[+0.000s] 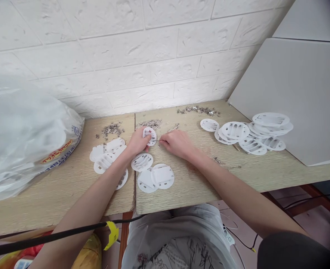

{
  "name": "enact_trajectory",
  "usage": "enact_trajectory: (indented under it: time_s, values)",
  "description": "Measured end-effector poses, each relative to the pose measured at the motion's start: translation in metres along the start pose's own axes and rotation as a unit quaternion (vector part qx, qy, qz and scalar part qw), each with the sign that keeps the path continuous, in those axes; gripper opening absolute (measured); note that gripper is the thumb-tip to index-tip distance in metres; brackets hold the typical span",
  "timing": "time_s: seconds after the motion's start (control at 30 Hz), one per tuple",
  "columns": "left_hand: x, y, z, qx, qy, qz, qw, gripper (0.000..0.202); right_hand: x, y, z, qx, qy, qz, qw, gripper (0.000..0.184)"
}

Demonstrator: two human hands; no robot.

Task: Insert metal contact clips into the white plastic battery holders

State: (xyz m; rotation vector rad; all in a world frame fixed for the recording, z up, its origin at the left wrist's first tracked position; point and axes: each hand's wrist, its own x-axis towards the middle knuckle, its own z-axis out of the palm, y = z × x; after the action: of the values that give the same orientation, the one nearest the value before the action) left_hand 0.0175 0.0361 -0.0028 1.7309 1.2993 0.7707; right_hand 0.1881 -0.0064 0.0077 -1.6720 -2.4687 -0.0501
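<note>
My left hand (pixel 138 142) is closed around a round white plastic base (pixel 150 131) with slots and small metal pieces in it, thumb pressed on its face. Fingers pinched, my right hand (pixel 176 143) is at the base's right edge, with a thin metal tool (pixel 157 140) sticking out toward the base. The tool's exact kind cannot be made out. Several similar white bases (pixel 162 176) lie just below the hands, and another group (pixel 104 162) is partly covered by my left forearm. Behind the hands is a pile of small metal pieces (pixel 150 124).
More white bases (pixel 236 130) are heaped at the right beside a grey panel (pixel 293 86). Other small metal pieces lie in piles at the left (pixel 113 130) and back (pixel 198 110). A large clear plastic bag (pixel 27 130) fills the left side. A black cable (pixel 69 235) crosses the front.
</note>
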Motion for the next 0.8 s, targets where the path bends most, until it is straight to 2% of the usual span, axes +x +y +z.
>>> enact_trajectory:
  time_s: [0.3,0.6,0.8]
  values:
    - [-0.004,0.01,0.003,0.026,0.012,-0.013,1.0,0.008,0.0,-0.003,-0.002,-0.009,0.001,-0.009,1.0,0.033]
    - [0.0,0.0,0.002,0.002,0.004,-0.009,1.0,0.009,0.0,0.002,0.001,0.001,0.001,-0.004,1.0,0.033]
    - [-0.002,0.003,0.003,0.003,0.01,-0.005,1.0,0.008,0.0,0.001,0.001,0.006,0.011,-0.021,1.0,0.033]
